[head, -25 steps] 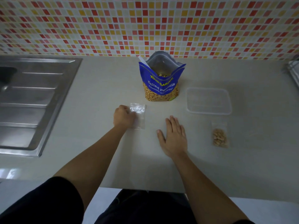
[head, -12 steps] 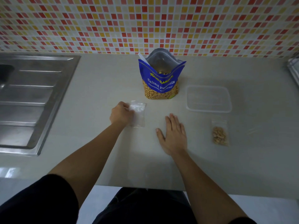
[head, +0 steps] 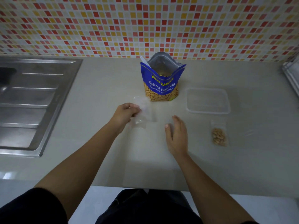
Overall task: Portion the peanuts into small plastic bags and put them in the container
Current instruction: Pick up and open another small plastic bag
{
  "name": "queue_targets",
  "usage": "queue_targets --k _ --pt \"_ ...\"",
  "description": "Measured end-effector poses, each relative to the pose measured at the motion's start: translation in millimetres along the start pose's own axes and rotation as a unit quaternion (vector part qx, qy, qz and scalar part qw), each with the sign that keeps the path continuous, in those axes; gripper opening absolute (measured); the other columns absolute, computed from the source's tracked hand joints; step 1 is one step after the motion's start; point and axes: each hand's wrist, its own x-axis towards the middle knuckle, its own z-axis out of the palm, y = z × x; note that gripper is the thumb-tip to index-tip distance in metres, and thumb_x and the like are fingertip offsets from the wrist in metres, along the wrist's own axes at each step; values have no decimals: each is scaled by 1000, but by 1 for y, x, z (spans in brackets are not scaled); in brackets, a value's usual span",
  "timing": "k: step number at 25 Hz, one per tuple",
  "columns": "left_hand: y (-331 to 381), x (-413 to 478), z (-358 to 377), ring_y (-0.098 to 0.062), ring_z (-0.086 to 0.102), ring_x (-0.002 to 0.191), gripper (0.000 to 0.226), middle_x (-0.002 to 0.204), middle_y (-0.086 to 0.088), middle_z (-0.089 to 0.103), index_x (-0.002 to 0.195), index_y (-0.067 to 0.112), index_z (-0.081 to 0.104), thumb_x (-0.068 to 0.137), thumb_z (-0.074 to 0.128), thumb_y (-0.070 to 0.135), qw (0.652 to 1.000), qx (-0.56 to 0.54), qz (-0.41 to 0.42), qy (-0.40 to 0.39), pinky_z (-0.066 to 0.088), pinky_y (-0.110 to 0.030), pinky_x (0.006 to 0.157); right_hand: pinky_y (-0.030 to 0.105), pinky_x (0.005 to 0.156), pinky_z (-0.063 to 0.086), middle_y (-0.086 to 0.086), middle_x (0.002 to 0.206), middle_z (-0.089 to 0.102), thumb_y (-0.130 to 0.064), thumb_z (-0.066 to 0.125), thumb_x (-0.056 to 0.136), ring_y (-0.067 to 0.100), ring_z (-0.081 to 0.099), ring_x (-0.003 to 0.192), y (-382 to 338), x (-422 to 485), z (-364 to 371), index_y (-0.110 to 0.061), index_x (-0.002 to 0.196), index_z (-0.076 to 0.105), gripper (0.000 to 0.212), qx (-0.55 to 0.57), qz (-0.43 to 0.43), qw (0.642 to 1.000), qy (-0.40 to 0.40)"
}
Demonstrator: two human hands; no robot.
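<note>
An open blue bag of salted peanuts (head: 162,84) stands at the back of the counter, a white scoop handle (head: 145,61) sticking out of it. My left hand (head: 125,113) pinches an empty small clear plastic bag (head: 142,115) and holds it just above the counter, in front of the peanut bag. My right hand (head: 176,135) hovers over the counter with relaxed fingers, holding nothing. A clear plastic container (head: 207,101) sits to the right of the peanut bag. A small bag filled with peanuts (head: 219,136) lies in front of the container.
A steel sink with a ribbed drainboard (head: 32,102) fills the left side. A tiled wall (head: 145,25) backs the counter. A metal rack edge (head: 291,75) shows at the far right. The counter's front edge (head: 145,187) runs close to my body.
My left hand has lifted the empty small bag off the counter. My right hand has risen from lying flat and turned on edge.
</note>
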Motion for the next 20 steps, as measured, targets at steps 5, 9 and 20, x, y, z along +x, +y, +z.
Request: queue_targets --k 5,9,20 --pt "-5 -27 23 -6 56 59 17 72 2 70 76 17 56 85 61 4 988 -143 -27 -54 33 -16 49 26 86 48 -4 94 63 -35 65 83 9 62 88 -48 6 -13 -20 124 39 52 371 206 903 -66" --pt "-8 -36 30 -7 62 68 15 78 4 70 83 16 62 93 53 22 975 -202 -17 -87 46 -14 54 23 71 48 -1 71 64 -7 73 77 4 61 63 -56 18 -21 -20 117 38 54 358 189 914 -37" --pt "0 -31 10 -11 66 86 23 94 1 72 104 13 66 91 50 24 964 -176 2 -199 54 -27 77 21 78 50 -5 73 69 -11 70 78 9 66 74 -51 25 -58 -26 137 31 72 238 130 956 -109"
